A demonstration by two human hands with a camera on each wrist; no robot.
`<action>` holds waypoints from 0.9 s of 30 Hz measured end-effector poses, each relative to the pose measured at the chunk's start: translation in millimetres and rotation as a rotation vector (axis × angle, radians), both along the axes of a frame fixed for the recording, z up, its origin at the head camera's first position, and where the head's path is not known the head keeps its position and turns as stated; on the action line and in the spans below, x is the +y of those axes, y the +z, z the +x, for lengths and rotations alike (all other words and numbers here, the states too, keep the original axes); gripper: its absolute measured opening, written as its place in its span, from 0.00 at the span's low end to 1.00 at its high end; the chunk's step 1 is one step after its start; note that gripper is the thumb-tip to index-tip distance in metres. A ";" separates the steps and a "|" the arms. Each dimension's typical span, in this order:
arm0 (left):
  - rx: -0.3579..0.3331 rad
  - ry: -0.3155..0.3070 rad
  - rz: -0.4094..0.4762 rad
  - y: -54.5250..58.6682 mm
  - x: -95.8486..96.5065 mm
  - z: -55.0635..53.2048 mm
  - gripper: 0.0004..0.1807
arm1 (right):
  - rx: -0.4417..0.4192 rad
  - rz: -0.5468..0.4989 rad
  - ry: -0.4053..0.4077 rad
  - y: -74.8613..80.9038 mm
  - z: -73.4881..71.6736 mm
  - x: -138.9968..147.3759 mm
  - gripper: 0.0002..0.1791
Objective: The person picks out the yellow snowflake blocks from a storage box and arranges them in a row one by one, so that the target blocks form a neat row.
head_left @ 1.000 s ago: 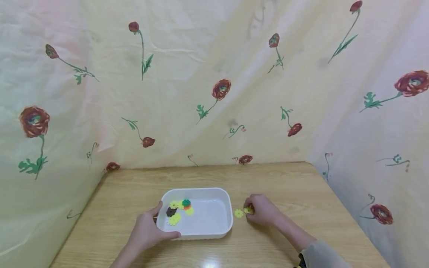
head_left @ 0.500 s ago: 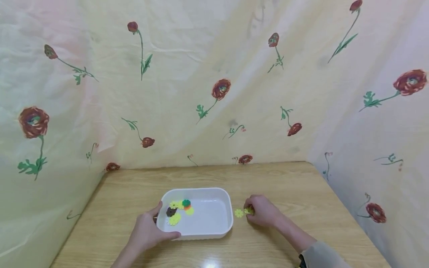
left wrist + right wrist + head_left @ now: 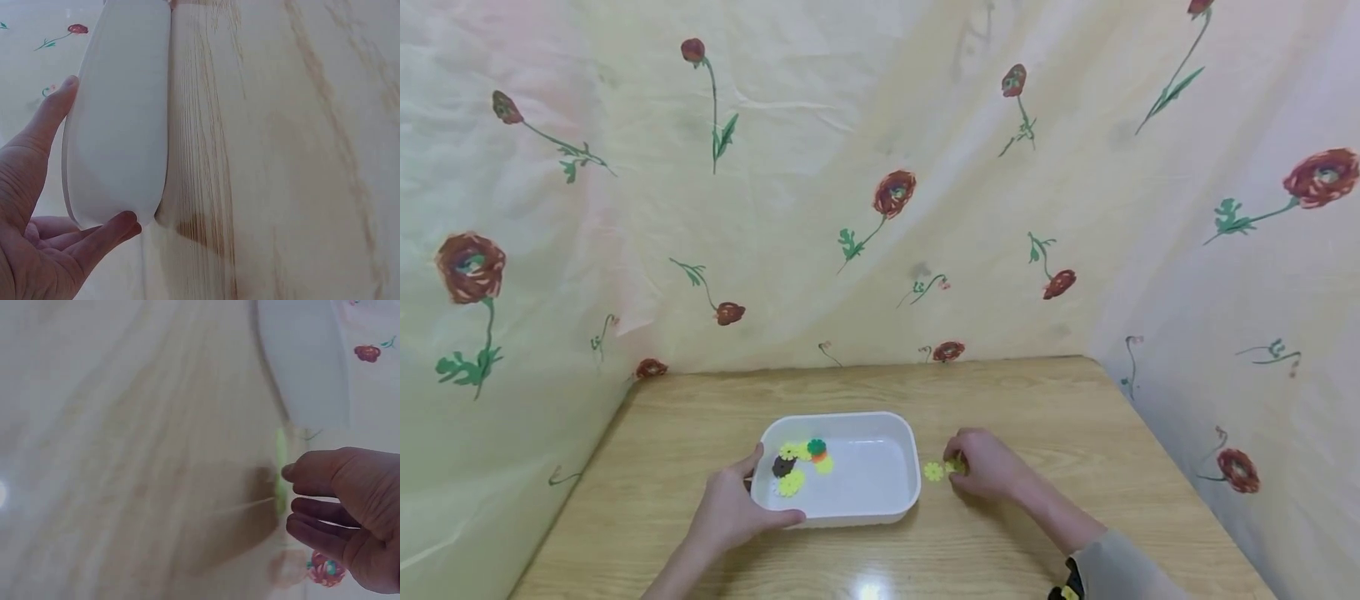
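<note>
My left hand [image 3: 730, 508] grips the left end of a white plastic tray [image 3: 857, 518], thumb along the near side and fingers round the end. In the left wrist view, fingertips [image 3: 125, 220] press its outer wall. Flower-shaped discs in yellow, dark brown, green and orange [image 3: 790, 483] lie in the tray's left part. To the right of the tray, my right hand [image 3: 988, 467] pinches a yellow flower-shaped disc [image 3: 952, 467] at the tabletop, partly hidden by the fingers. Another yellow disc [image 3: 933, 472] lies flat between that hand and the tray.
A wooden table [image 3: 850, 387] carries everything. Floral cloth [image 3: 805, 208] hangs behind it and along both sides. A dark band with yellow [image 3: 1063, 590] shows at the right sleeve [image 3: 1120, 567].
The head view has tilted slightly, shifting the whole scene up. Both hands stay at the tray and the disc; the right fingers cover a little more of the disc.
</note>
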State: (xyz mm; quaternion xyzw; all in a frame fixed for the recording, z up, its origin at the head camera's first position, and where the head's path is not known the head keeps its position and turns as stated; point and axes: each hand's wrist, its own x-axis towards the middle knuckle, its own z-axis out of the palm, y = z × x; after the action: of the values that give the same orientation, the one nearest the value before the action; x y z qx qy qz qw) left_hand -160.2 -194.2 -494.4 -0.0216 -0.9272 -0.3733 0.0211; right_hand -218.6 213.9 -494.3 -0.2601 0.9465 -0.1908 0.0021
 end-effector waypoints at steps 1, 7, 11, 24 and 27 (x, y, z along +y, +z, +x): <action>0.001 -0.001 0.001 0.1 -0.1 -0.4 0.72 | -0.004 0.001 -0.007 2.6 -1.7 -0.7 0.09; 0.004 -0.003 -0.002 0.4 -0.2 -1.6 0.72 | 0.092 -0.049 -0.053 19.3 -16.3 -10.7 0.07; 0.009 -0.005 0.000 0.5 -0.1 -1.4 0.72 | 0.164 -0.101 -0.037 30.0 -21.6 -25.0 0.06; 0.017 -0.014 0.021 -2.4 0.3 0.1 0.71 | 0.190 -0.146 0.116 42.6 -17.4 -83.1 0.05; 0.014 -0.005 0.014 -2.2 0.2 0.5 0.71 | 0.151 -0.133 0.130 41.9 -18.9 -92.7 0.06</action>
State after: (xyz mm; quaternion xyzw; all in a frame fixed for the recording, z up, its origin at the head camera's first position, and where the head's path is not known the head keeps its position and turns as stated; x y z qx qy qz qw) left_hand -159.7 -193.9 -496.6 -0.0266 -0.9243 -0.3798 0.0267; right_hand -237.5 121.2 -452.4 -0.3340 0.9104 -0.2326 -0.0744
